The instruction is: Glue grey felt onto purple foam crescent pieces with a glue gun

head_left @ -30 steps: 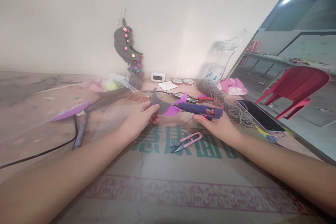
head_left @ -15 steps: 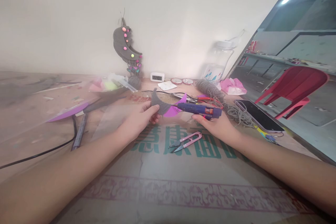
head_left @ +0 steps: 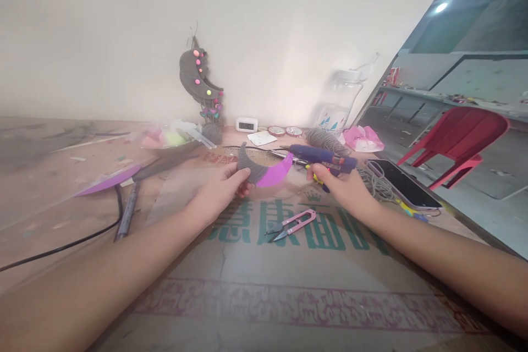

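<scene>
My left hand (head_left: 220, 190) pinches a crescent-shaped piece (head_left: 264, 169) above the table; its left half is wrapped in grey yarn and its right tip is bare purple. My right hand (head_left: 342, 187) grips a dark blue glue gun (head_left: 324, 156), held level with its nozzle pointing left, a little right of the crescent's purple tip and apart from it. Pink thread snips (head_left: 292, 223) lie on the printed cardboard sheet (head_left: 264, 264) just below both hands.
A finished grey crescent with coloured pompoms (head_left: 200, 80) hangs on the white wall. Behind the hands are a small white clock (head_left: 246, 124), tape rolls, a clear jar (head_left: 340, 104), grey yarn (head_left: 325, 140) and a phone (head_left: 398, 181). A black cable (head_left: 82, 239) runs left. A red chair (head_left: 457, 137) stands right.
My right hand lifted the glue gun up and away from the crescent's purple tip, which it was touching before. The left hand kept its hold on the crescent.
</scene>
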{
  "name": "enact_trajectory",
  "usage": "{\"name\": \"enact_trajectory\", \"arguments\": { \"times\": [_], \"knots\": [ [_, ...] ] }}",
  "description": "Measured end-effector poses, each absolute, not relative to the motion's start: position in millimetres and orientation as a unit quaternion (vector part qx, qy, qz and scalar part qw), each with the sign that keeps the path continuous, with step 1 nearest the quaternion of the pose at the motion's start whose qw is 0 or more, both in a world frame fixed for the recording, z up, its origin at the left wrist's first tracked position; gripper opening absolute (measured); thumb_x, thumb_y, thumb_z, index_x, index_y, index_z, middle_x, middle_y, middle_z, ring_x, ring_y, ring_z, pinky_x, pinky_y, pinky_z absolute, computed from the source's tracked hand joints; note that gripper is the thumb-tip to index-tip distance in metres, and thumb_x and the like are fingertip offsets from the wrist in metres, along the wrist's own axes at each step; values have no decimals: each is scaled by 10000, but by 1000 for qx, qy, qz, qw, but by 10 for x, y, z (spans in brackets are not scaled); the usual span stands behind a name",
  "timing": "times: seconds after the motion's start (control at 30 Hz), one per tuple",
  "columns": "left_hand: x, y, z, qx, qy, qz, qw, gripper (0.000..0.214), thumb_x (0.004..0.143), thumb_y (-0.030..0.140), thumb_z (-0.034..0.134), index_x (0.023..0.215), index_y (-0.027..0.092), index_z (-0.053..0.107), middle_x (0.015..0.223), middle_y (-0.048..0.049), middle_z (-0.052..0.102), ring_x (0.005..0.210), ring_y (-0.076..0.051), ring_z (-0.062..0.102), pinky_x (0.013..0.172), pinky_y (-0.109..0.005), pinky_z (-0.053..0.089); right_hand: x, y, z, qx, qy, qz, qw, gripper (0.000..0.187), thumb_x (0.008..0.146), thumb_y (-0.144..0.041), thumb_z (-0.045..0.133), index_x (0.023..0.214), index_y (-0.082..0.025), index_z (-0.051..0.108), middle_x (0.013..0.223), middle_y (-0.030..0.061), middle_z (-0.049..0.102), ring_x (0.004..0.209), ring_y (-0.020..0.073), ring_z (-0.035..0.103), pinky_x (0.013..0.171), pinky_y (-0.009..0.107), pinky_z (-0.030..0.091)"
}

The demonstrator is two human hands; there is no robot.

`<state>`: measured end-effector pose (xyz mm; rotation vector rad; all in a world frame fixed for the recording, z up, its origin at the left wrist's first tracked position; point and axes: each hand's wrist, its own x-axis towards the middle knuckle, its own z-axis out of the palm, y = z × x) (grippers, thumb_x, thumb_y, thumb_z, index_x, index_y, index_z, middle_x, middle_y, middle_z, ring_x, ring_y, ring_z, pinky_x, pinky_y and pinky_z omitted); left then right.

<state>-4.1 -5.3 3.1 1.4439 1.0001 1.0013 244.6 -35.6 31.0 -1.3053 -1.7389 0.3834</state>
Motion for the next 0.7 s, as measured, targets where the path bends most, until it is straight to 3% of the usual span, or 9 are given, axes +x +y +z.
{"name": "enact_trajectory", "arguments": {
  "times": [0.17,0.37,0.47,0.7],
  "knots": [
    [-21,-69,80,630,415,413,510,226,825,369,506,738,162,536,604,24,542,559,-103,477,538,-215,362,2554,-187,594,-517,-688,149,487,426,889,-517,427,746,-175,638,773,53,649,711,165,570,708,292,462],
    [-13,-81,88,621,428,418,507,230,809,371,524,721,160,534,608,20,553,569,-108,496,543,-214,373,2530,515,712,-582,-689,113,417,385,793,-459,616,1037,-162,641,1020,86,688,917,224,610,846,353,451],
    [-16,-59,56,620,422,419,511,236,809,386,524,732,163,538,610,21,560,560,-109,500,539,-219,378,2411,906,583,-620,-682,123,367,331,847,-366,570,1087,-146,629,1076,99,682,975,219,610,874,343,443],
    [-7,-50,68,610,426,420,520,241,799,396,535,734,164,525,593,28,556,546,-105,493,536,-216,376,2253,1341,280,-650,-676,137,318,312,827,-366,606,992,-105,653,941,106,710,873,207,637,814,292,451]
  ]
}}
